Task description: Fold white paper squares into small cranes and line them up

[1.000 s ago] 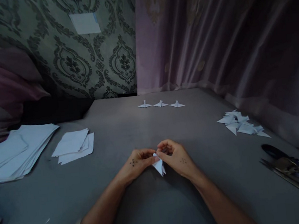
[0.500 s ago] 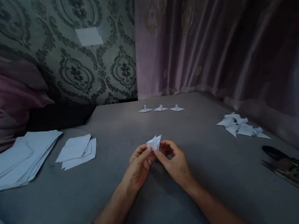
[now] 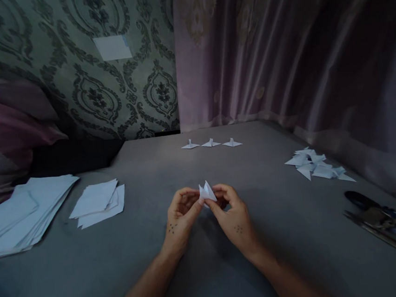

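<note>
A small folded piece of white paper point(image 3: 207, 193) with pointed tips is held up between my two hands, above the grey surface point(image 3: 144, 172). My left hand point(image 3: 182, 213) pinches its left side, thumb in front and fingers behind. My right hand point(image 3: 230, 213) grips the right side in the same way, its thumb close to the left one. The fingertips behind the paper are partly hidden. Beyond my hands, three folded paper figures with spread points stand in a row, the middle paper figure point(image 3: 211, 143) among them.
At left lie a stack of large white sheets point(image 3: 46, 210) and a smaller pile of cut paper point(image 3: 96, 200). On the right are a heap of folded paper figures point(image 3: 313, 163) and dark-handled tools point(image 3: 376, 215), partly blurred. A pink curtain point(image 3: 232, 70) hangs behind.
My left hand has turned so its back shows more. The folded paper has turned between my fingers, its points now facing up. The view has shifted slightly.
</note>
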The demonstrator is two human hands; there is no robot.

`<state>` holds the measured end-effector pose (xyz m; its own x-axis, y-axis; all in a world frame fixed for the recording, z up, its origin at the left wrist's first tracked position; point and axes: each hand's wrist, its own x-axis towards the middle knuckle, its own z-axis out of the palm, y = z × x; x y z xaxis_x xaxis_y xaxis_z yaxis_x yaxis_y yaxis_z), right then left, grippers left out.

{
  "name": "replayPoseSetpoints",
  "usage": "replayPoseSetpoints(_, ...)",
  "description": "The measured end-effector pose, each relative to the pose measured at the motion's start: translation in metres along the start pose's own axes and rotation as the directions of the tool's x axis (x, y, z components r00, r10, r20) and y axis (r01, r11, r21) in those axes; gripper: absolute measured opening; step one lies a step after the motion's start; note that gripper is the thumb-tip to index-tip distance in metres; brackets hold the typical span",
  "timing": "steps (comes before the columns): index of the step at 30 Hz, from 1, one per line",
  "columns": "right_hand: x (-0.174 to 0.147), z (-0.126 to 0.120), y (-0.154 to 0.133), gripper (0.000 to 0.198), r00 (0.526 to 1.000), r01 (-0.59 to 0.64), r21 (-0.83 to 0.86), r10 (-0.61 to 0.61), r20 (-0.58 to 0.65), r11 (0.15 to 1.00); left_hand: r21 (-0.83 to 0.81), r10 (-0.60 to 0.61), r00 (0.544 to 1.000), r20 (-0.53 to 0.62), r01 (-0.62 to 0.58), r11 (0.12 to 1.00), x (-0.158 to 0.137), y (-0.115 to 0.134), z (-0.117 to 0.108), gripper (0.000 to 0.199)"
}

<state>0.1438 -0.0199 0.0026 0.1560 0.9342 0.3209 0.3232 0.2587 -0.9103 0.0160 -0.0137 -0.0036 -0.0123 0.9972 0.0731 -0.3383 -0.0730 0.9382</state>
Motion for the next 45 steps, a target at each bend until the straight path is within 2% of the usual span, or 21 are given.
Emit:
replayPoseSetpoints(6,-0.004,-0.002,0.000,0.007,0.987,0.158,-0.135,-0.153,0.048,0.978,0.045,0.033,0.999,-0.025,-0.032,0.999,0.001,-0.001,-0.001,0.013)
replayPoseSetpoints(10,-0.001,-0.003,-0.002,0.006,0.979,0.204,-0.112,-0.204,0.015,0.972,0.046,0.042,0.999,-0.034,-0.040,0.998,0.002,0.000,-0.002,0.011)
replayPoseSetpoints(21,0.000,-0.003,-0.006,0.009,0.977,0.204,0.014,-0.205,0.066,0.979,0.137,0.129,0.992,-0.018,-0.125,0.983,0.002,0.007,-0.002,0.007)
replayPoseSetpoints(31,0.004,-0.007,-0.005,0.011,0.967,0.223,-0.020,-0.218,0.134,0.975,0.109,0.113,0.994,0.011,-0.114,0.988,0.002,0.006,-0.004,0.005)
replayPoseSetpoints(38,0.001,-0.005,-0.008,0.004,0.973,0.230,-0.048,-0.228,0.040,0.972,0.170,0.151,0.987,0.059,-0.159,0.973,0.001,0.012,-0.004,0.004)
replayPoseSetpoints(45,0.001,-0.005,-0.010,0.009,0.970,0.229,-0.021,-0.226,0.095,0.973,0.137,0.168,0.985,0.045,-0.173,0.975,0.000,0.007,-0.005,0.007)
